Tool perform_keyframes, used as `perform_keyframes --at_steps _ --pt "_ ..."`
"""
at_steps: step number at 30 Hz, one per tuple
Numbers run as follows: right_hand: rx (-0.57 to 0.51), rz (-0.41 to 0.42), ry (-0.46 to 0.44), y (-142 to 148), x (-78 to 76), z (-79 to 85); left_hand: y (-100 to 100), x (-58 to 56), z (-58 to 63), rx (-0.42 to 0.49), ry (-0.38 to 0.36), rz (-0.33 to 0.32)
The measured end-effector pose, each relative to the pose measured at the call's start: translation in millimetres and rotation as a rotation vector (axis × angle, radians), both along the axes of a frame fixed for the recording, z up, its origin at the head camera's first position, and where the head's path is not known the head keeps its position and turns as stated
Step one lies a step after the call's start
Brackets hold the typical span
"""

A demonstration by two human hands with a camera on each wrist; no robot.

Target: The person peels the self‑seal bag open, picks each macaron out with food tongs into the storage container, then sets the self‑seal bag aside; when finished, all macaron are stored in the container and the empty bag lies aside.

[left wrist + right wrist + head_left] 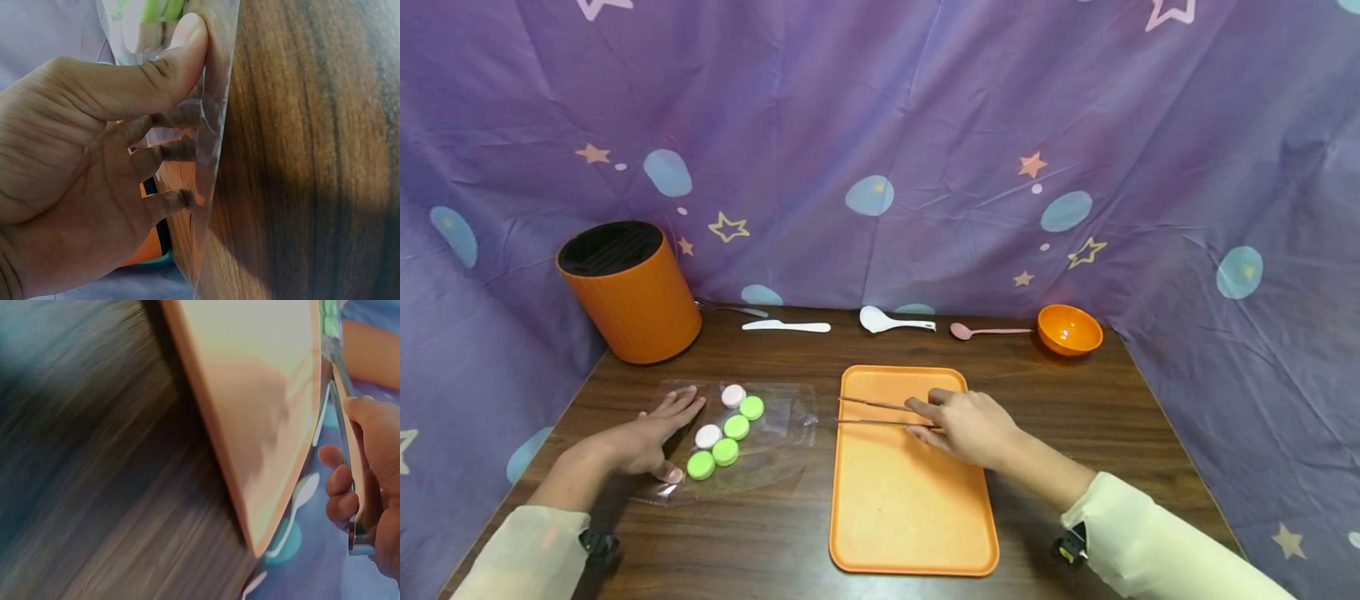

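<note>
Metal tongs [357, 459] are gripped in my right hand [973, 427], above the orange tray [917, 525]. Their two arms point left and stand apart, with nothing between the tips. My left hand [643, 437] lies with spread fingers on the left part of a clear plastic bag [778, 425]; in the left wrist view its thumb and fingertips touch the plastic. Beside that hand are several round pieces with a bag-like clear film about them: two white ones, such as the white disc [708, 437], and several green ones, such as the green disc [726, 452].
An orange knife block [636, 296] stands at the back left. Along the back edge lie a fork [737, 310], a white knife [786, 327], a white ladle [891, 321] and a pink spoon [992, 331]. An orange bowl [1070, 330] sits at the back right.
</note>
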State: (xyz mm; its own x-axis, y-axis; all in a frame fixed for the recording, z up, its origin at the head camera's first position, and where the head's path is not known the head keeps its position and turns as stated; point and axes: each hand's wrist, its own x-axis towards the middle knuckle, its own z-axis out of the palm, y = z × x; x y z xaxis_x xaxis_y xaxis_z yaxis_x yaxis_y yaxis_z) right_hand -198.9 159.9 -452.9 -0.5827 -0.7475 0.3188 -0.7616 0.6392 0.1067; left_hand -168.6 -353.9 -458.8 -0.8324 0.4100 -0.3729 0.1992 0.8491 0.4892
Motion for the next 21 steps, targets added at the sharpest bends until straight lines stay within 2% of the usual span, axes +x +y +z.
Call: perform_keyframes --at_steps 7,14,21 --pt "0.013 0.077 0.024 -29 -3.6 -8.7 3 -0.6 1.0 -0.021 0.01 0.007" --pt "0.026 0.085 0.067 -52 -9.6 -19.0 3 -0.2 -1.5 -0.033 0.03 0.009" --pt "0.035 0.078 -0.007 -74 -15.9 -26.9 -1 -0.8 -7.0 -0.016 0.038 0.003"
